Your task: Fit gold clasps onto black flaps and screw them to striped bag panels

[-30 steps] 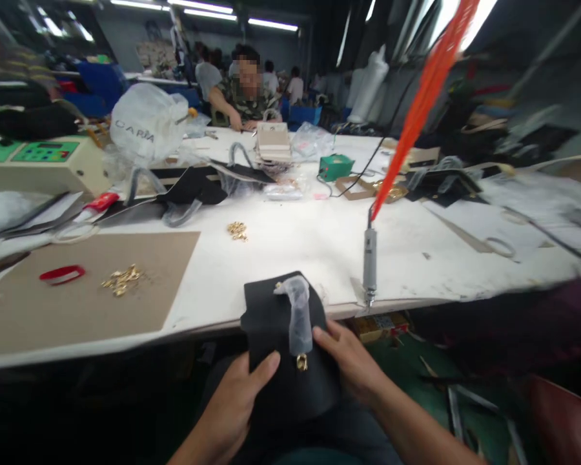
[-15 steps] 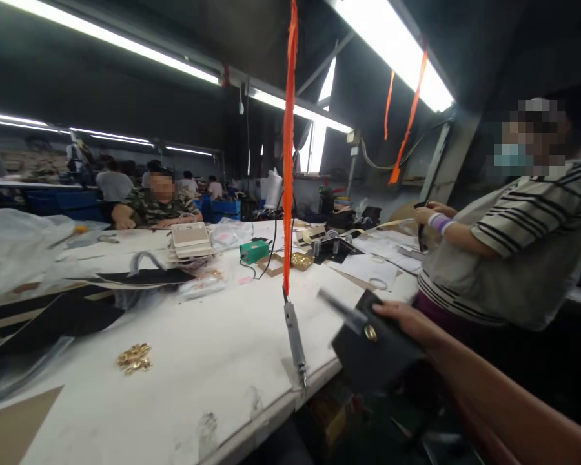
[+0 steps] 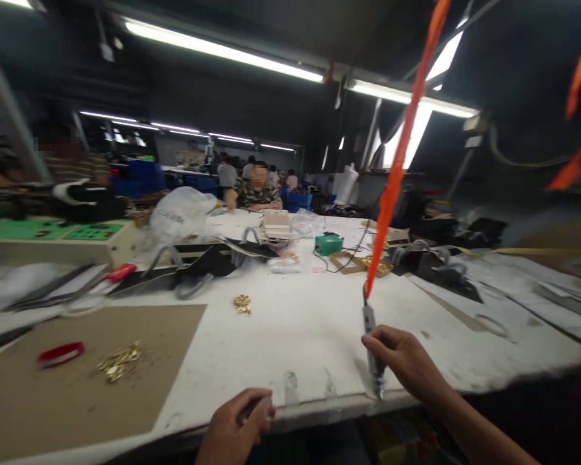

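My right hand [image 3: 397,354] is closed round a slim grey electric screwdriver [image 3: 370,329]. The tool hangs from an orange strap [image 3: 397,174], its tip pointing down near the front edge of the white worktable [image 3: 290,336]. At the table's front edge, my left hand [image 3: 238,423] has curled fingers with the thumb close to them; whether something small is in them is hidden. Ahead of it lies a small heap of gold metal fittings [image 3: 243,304]. More gold fittings [image 3: 119,361] lie on a brown board [image 3: 43,407] to the left.
A red ring-shaped object [image 3: 61,354] lies on the brown board. Black pieces with handles [image 3: 208,263] and a machine with a green panel [image 3: 53,230] stand at left. Farther back are a green box [image 3: 328,243] with a cord and a seated person [image 3: 259,190].
The view has swung left. The black piece with a gold fitting, held at the right before, is gone from view. My right hand now grips the screwdriver; my left hand has appeared.
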`<state>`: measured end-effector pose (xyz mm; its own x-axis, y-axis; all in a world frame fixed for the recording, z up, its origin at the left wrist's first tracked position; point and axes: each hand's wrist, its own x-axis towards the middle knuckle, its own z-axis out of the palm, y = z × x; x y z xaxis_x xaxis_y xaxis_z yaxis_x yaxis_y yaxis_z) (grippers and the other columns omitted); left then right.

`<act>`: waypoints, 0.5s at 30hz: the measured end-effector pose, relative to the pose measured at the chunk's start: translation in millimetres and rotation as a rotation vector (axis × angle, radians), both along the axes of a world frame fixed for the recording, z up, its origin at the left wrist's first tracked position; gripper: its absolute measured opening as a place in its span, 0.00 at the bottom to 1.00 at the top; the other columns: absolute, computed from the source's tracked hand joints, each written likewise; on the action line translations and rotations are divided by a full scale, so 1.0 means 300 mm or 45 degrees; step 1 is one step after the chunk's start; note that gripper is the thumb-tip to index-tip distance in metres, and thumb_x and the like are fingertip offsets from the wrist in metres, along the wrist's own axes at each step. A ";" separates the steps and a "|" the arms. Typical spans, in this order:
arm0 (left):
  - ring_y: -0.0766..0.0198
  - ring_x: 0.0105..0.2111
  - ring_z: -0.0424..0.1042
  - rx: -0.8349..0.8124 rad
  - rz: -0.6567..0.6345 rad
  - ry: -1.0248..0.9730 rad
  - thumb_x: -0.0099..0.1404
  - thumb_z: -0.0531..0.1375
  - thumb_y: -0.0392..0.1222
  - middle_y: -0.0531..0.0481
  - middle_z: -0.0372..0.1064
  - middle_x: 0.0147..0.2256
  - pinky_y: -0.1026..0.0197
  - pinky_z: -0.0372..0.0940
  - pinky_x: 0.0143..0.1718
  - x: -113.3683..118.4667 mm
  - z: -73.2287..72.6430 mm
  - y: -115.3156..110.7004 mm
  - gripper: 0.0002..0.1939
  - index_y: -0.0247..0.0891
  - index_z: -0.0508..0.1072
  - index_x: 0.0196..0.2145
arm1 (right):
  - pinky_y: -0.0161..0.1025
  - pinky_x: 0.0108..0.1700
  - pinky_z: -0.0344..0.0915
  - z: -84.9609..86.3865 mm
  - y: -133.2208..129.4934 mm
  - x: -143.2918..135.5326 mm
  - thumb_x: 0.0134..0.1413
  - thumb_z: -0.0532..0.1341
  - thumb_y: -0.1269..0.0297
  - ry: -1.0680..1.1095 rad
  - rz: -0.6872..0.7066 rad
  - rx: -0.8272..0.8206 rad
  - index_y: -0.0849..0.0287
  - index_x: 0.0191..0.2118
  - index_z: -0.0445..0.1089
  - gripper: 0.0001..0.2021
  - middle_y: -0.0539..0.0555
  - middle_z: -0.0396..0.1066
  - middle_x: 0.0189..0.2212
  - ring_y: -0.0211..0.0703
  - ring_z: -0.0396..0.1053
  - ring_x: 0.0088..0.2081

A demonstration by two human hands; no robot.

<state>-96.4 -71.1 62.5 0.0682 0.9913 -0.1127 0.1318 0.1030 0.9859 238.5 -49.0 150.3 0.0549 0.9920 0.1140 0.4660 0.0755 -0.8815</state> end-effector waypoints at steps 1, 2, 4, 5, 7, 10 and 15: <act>0.54 0.31 0.76 0.056 0.038 0.013 0.61 0.66 0.66 0.44 0.81 0.33 0.58 0.69 0.32 -0.014 0.004 0.025 0.24 0.40 0.83 0.37 | 0.44 0.30 0.66 -0.016 0.029 -0.073 0.60 0.66 0.42 0.004 0.076 -0.031 0.54 0.24 0.72 0.22 0.52 0.72 0.18 0.47 0.68 0.22; 0.55 0.31 0.76 0.097 0.072 0.029 0.62 0.65 0.63 0.45 0.81 0.32 0.59 0.68 0.32 -0.030 0.004 0.054 0.22 0.40 0.83 0.37 | 0.44 0.29 0.65 -0.032 0.066 -0.144 0.61 0.65 0.42 0.020 0.149 -0.049 0.53 0.24 0.72 0.23 0.52 0.71 0.17 0.47 0.67 0.22; 0.56 0.30 0.75 0.121 0.136 0.058 0.65 0.64 0.59 0.44 0.80 0.32 0.60 0.66 0.31 -0.063 -0.015 0.112 0.19 0.39 0.83 0.36 | 0.43 0.29 0.66 -0.068 0.163 -0.281 0.62 0.64 0.43 0.078 0.275 -0.070 0.55 0.24 0.72 0.23 0.51 0.71 0.17 0.45 0.68 0.21; 0.56 0.30 0.74 0.106 0.160 0.064 0.66 0.64 0.57 0.44 0.80 0.32 0.60 0.65 0.30 -0.078 -0.033 0.137 0.19 0.38 0.83 0.36 | 0.42 0.29 0.67 -0.088 0.220 -0.345 0.62 0.63 0.43 0.110 0.322 -0.077 0.56 0.25 0.73 0.22 0.51 0.71 0.18 0.45 0.69 0.22; 0.58 0.28 0.73 0.060 0.199 0.064 0.67 0.63 0.56 0.45 0.80 0.31 0.61 0.64 0.30 -0.104 -0.080 0.175 0.18 0.38 0.83 0.37 | 0.41 0.30 0.70 -0.124 0.349 -0.464 0.62 0.63 0.46 0.149 0.401 -0.091 0.58 0.34 0.77 0.19 0.52 0.76 0.25 0.44 0.73 0.25; 0.60 0.28 0.72 0.061 0.207 0.104 0.67 0.62 0.54 0.47 0.79 0.30 0.62 0.64 0.31 -0.125 -0.154 0.198 0.17 0.38 0.83 0.36 | 0.40 0.33 0.73 -0.160 0.579 -0.616 0.60 0.64 0.53 -0.008 0.427 0.064 0.58 0.51 0.77 0.19 0.55 0.80 0.40 0.44 0.77 0.31; 0.64 0.25 0.69 0.060 0.209 0.175 0.65 0.63 0.52 0.48 0.77 0.27 0.65 0.61 0.29 -0.133 -0.254 0.204 0.15 0.38 0.83 0.35 | 0.47 0.52 0.72 -0.140 1.007 -0.847 0.58 0.66 0.59 -0.332 0.279 0.459 0.57 0.59 0.74 0.23 0.60 0.75 0.55 0.46 0.77 0.41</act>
<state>-136.3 -10.0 -13.6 -0.1077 0.9922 -0.0631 0.2507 0.0885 0.9640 -15.5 253.2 108.4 -0.2267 0.8719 0.4342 0.6064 0.4751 -0.6375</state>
